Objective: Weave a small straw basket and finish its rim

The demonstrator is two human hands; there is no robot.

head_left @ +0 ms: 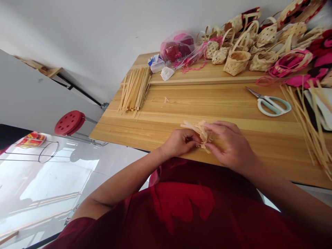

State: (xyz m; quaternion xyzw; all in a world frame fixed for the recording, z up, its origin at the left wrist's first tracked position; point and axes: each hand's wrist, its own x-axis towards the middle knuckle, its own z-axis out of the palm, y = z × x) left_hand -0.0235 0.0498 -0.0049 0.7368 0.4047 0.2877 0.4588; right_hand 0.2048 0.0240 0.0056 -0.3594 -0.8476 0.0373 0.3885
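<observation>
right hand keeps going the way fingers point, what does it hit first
The right hand would meet the woven pale strips first, which its fingers seem to touch already; the left hand lies behind them.

Red stool (68, 122) left of the left hand (180, 143), glossy white tile floor (46, 183) below, white wall (103, 45) beyond the wooden table (207, 100).

Your woven strips (199, 133) are pale straw yellow. Your shirt (181, 204) is dark red. The tabletop (160, 128) has light and dark brown wood stripes. The scissors (263, 101) have pale green handles, and the stool (68, 122) is red with round holes.
</observation>
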